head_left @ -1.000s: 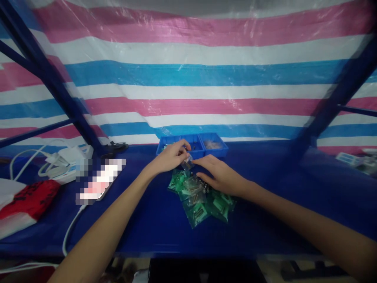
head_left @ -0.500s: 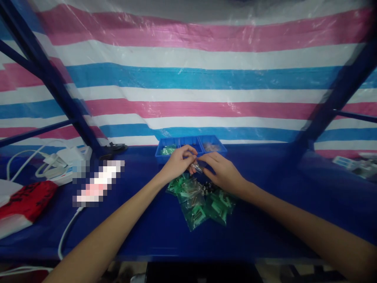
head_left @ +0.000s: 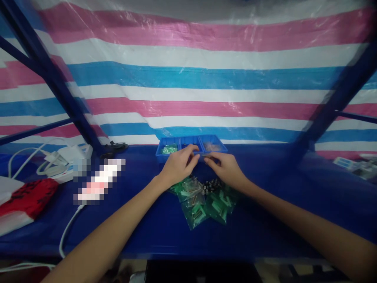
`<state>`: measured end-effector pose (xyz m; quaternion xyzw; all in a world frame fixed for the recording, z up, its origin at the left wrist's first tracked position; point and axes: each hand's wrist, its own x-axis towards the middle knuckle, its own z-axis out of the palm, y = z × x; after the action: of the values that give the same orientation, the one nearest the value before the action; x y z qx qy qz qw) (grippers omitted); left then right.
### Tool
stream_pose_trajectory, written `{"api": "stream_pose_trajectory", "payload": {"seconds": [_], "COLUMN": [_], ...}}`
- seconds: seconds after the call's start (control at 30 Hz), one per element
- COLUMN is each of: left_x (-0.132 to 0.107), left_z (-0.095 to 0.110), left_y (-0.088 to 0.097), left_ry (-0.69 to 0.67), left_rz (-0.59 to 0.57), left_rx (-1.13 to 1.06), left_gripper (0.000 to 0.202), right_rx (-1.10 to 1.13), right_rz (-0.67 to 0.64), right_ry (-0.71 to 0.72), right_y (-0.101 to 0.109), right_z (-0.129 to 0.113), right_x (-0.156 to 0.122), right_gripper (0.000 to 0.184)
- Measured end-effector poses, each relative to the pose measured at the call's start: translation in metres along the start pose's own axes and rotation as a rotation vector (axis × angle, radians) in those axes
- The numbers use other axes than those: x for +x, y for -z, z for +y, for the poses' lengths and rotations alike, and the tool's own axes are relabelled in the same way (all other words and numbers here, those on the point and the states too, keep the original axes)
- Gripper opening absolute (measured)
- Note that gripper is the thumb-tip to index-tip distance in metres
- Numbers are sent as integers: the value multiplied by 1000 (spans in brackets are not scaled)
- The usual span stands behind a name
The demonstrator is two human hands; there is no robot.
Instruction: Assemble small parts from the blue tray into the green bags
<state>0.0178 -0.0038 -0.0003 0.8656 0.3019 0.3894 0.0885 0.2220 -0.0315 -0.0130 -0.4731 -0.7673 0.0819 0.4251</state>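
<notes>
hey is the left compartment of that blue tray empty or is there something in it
Not empty: green pieces show inside the left compartment of the blue tray.

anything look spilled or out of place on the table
Perhaps the small dark and silvery pieces: they seem to lie loose beside the green packets, outside the blue tray. No damage is visible.

Fingers' (head_left: 192, 148) hold unclear; red cloth (head_left: 37, 198) cut off.
</notes>
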Motion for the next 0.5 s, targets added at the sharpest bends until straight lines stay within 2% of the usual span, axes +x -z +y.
{"api": "stream_pose_trajectory", "payload": {"seconds": [0.1,0.23,0.5], "left_x": [-2,-3,-3], "left_z": [1,0,0], "left_y": [-2,-4,-8], "left_ry": [-103,-139,-181], "left_rz": [-56,-128,-112], "left_rx": [97,144,147], "left_gripper": [33,40,32], "right_rx": [87,108,136], "right_rz": [-37,-30,-11], "right_ry": [-36,-18,82], "right_y": [-1,-1,3], "right_z": [-1,-4,-12], "right_x": [-1,-3,-3], "right_gripper": [21,20,22]}}
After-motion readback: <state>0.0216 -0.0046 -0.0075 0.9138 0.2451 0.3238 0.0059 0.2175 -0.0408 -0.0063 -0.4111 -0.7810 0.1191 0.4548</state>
